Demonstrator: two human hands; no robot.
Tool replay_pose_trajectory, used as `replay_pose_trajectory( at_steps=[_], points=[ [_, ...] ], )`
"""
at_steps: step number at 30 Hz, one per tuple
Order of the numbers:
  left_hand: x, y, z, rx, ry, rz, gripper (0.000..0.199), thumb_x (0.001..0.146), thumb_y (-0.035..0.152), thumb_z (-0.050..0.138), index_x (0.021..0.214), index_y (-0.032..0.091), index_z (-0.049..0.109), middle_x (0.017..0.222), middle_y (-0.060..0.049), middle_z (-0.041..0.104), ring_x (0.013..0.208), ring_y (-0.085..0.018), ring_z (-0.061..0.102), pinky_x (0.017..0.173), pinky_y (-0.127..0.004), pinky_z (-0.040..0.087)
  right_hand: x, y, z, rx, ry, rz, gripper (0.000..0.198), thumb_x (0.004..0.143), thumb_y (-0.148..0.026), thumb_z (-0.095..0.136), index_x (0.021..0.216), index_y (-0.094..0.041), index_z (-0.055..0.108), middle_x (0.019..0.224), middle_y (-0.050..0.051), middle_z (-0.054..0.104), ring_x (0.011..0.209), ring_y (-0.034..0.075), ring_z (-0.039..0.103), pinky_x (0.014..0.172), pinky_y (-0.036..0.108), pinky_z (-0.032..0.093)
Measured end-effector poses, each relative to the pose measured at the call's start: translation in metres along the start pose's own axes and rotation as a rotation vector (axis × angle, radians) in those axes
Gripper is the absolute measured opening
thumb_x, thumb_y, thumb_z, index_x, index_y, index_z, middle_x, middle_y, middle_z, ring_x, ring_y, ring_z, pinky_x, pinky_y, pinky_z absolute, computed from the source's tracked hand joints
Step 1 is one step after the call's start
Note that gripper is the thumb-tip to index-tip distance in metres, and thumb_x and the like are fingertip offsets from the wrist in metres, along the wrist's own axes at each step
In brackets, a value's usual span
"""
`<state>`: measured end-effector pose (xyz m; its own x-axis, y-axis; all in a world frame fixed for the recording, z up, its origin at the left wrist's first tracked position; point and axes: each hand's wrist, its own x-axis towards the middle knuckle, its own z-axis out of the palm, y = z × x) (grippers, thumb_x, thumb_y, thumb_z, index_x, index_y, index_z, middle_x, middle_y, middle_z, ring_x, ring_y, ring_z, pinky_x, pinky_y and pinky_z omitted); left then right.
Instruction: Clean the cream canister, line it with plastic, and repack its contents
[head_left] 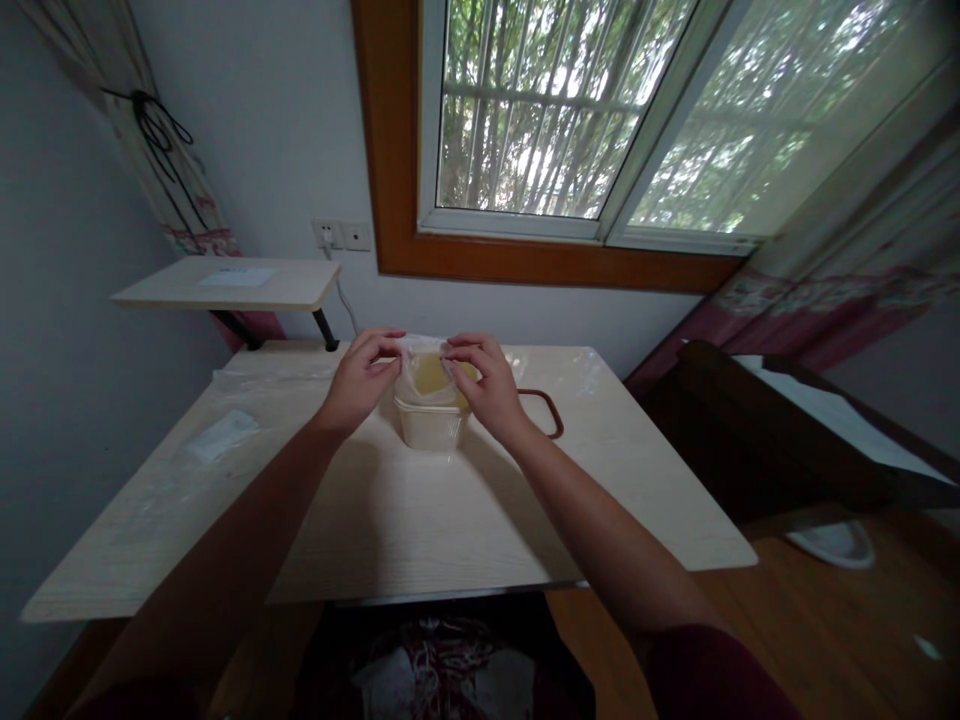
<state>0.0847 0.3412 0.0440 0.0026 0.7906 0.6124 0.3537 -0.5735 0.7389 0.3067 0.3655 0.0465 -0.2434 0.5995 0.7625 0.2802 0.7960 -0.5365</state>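
A small cream-coloured bin (433,425) stands upright on the table, with a thin clear plastic bag (409,380) lying in its mouth and rising above its rim. My left hand (367,370) pinches the bag's edge on the left side of the opening. On the right side, my right hand (484,375) grips the bag's edge between thumb and fingers. Just right of the bin lies a reddish-brown rounded frame (555,415), partly hidden behind my right hand and wrist.
The pale wooden table (465,520) carries clear plastic sheeting (172,490) and a small whitish packet (223,435) on its left. A raised shelf (285,285) holding a paper sheet (238,277) stands at the back left. Beyond the table's right edge is dark furniture (780,440).
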Motion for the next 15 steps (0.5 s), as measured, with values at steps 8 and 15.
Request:
replay_pose_trajectory(
  at_steps=[8,15],
  points=[
    [0.000,-0.003,0.005,0.044,-0.097,0.131,0.034,0.090,0.020,0.066,0.123,0.026,0.064,0.130,-0.009,0.054,0.105,-0.016,0.063,0.086,-0.031,0.061,-0.003,0.004,0.014,0.180,-0.082,-0.040,0.024,0.092,-0.030,0.069,0.113,-0.027,0.058,0.120,0.007,0.058,0.111,0.020,0.063,0.100,0.043,0.057],
    [-0.002,0.000,0.008,0.118,-0.146,0.163,0.036,0.091,0.018,0.063,0.125,0.030,0.066,0.132,-0.008,0.049,0.109,-0.016,0.062,0.088,-0.029,0.061,-0.010,0.009,0.016,0.242,-0.151,0.075,0.029,0.092,-0.032,0.068,0.115,-0.026,0.051,0.111,0.005,0.065,0.107,0.020,0.069,0.101,0.043,0.058]
  ],
)
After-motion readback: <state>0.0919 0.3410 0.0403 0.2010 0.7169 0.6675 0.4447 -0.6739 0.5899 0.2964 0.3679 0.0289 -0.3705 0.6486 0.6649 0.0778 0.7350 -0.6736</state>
